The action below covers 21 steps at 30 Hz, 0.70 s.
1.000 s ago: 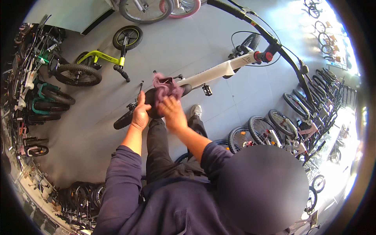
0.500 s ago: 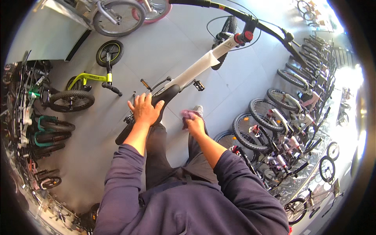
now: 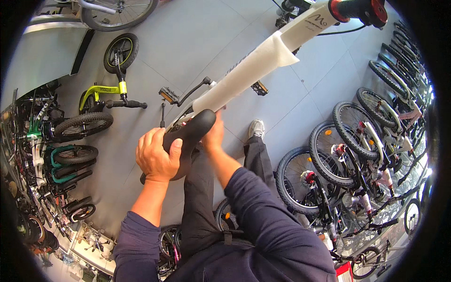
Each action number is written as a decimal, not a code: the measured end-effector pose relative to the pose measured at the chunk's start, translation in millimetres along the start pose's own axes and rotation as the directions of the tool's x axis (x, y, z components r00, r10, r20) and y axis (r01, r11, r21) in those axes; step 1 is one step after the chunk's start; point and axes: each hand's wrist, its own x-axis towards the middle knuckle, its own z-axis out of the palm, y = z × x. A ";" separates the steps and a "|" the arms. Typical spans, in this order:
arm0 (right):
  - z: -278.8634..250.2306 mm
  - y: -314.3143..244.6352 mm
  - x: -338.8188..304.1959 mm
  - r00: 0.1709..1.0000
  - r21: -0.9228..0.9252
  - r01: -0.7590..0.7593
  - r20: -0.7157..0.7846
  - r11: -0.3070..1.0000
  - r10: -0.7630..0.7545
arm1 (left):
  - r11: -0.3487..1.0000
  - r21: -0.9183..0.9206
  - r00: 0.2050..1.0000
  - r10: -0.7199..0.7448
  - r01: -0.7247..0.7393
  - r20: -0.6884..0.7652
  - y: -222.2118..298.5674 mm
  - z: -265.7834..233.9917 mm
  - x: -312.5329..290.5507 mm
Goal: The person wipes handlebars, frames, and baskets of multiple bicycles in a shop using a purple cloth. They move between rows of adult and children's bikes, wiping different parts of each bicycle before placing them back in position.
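A bicycle with a white frame [image 3: 235, 77] and a black saddle [image 3: 199, 124] stands in front of me, slanting up to the right. Fabric-like white wrap covers its top tube. My left hand [image 3: 157, 157] grips the saddle's rear part, thumb on top and fingers over the left edge. Under the saddle's right side, near the seat post area, is my right hand [image 3: 214, 134]. Its fingers are mostly hidden by the saddle and the frame, and the pinkish cloth it held earlier does not show. One pedal [image 3: 168, 95] sticks out left of the frame.
A yellow-green balance bike [image 3: 105, 89] stands on the left, beside a row of small bikes [image 3: 70, 160]. Many bicycles with black tyres [image 3: 347, 131] line the right side. A grey-white counter [image 3: 51, 51] is at the upper left. Grey tiles [image 3: 188, 37] cover the floor.
My view has moved closer to the bicycle. My right hand, with the pinkish cloth before, has gone from the open space on the right to under the saddle. My left hand stays on the saddle.
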 end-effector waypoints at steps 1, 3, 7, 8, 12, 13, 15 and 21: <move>3.0 7.4 -32.3 0.991 -0.073 -0.114 0.064 0.991 0.118 | 1.000 -0.001 1.000 -0.004 0.004 0.005 -0.1 0.7 -2.3; 7.3 30.8 -84.7 0.904 -0.322 -0.221 0.288 0.921 0.317 | 1.000 -0.002 1.000 0.005 -0.005 -0.015 -1.9 3.8 1.8; -2.3 77.3 -129.9 0.481 -0.361 0.193 0.845 0.913 0.233 | 1.000 -0.007 1.000 0.030 -0.030 -0.009 8.3 -3.5 17.9; -20.8 48.9 -123.2 0.512 -0.399 0.023 0.792 0.917 0.332 | 1.000 -0.003 1.000 0.008 -0.008 -0.024 4.5 -5.4 14.4; -114.8 -18.8 -93.8 0.580 -0.279 -0.299 0.706 0.913 0.406 | 0.999 0.034 1.000 -0.013 0.014 -0.019 -0.1 -4.2 6.9; -146.3 -55.0 -83.8 0.606 -0.261 -0.271 0.701 0.926 0.375 | 0.998 0.055 1.000 -0.028 0.027 0.014 -5.1 0.1 3.1; -195.4 -97.1 -75.4 0.639 -0.246 -0.331 0.653 0.911 0.408 | 0.992 0.095 0.977 -0.104 0.087 0.187 3.1 -5.9 2.9; -281.9 -212.0 -78.5 0.830 -0.220 0.104 0.556 0.970 0.037 | 0.740 -0.661 0.915 0.174 0.122 0.364 106.6 -12.0 -43.9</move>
